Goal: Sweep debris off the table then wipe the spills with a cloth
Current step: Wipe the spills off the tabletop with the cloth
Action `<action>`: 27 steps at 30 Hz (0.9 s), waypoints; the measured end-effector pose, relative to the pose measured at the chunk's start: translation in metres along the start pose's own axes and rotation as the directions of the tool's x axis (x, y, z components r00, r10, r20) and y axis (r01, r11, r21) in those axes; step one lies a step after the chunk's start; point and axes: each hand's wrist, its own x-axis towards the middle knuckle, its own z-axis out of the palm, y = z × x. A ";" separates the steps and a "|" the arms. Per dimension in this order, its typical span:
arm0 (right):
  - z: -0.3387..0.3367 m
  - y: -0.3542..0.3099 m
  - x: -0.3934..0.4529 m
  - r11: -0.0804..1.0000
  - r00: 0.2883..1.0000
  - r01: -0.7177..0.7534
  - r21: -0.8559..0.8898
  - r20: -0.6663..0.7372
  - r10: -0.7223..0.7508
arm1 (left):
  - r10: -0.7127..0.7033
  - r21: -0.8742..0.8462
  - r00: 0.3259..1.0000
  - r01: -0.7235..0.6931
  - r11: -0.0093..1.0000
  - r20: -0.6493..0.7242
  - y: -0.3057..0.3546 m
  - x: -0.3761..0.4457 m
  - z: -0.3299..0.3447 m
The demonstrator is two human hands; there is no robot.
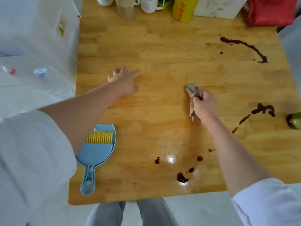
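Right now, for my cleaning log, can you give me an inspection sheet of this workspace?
Surface: wooden table, dark spills at far right, right edge and near edge; wet sheen near front.
Job's things: stained cloth; blue dustpan holding yellow-bristled brush.
Clutter: bottles and cups, yellow container, red bag along far edge.
Grips: left hand flat on table; right hand grips cloth.
Cables: nothing seen.
Surroundings: white appliance at left.

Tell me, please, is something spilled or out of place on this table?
Yes. Dark brown spills streak the wooden table at far right, beside a bottle at the right edge, and near the front edge. The right hand grips a stained cloth.
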 end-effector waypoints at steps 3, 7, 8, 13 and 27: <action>0.049 -0.030 -0.020 0.990 0.988 0.140 0.015 0.068 -0.141 | 0.023 -0.036 1.000 -0.023 0.999 -0.010 -0.005 0.004 0.000; 0.115 -0.067 -0.080 0.846 0.742 0.533 0.016 0.472 -0.477 | 0.145 -0.094 0.989 -0.148 0.984 -0.037 -0.030 0.001 -0.007; 0.116 -0.069 -0.081 0.829 0.691 0.558 0.031 0.536 -0.485 | 0.158 -0.111 0.986 -0.163 0.980 -0.052 -0.041 -0.003 -0.007; 0.068 -0.059 -0.020 0.986 0.954 0.159 -0.053 0.266 -0.139 | 0.054 -0.164 0.993 -0.070 0.984 -0.101 -0.113 -0.043 0.006; 0.194 -0.155 -0.102 0.851 0.569 0.525 0.007 0.741 -0.356 | 0.027 -0.433 0.999 -0.038 0.901 -0.031 -0.162 -0.057 0.002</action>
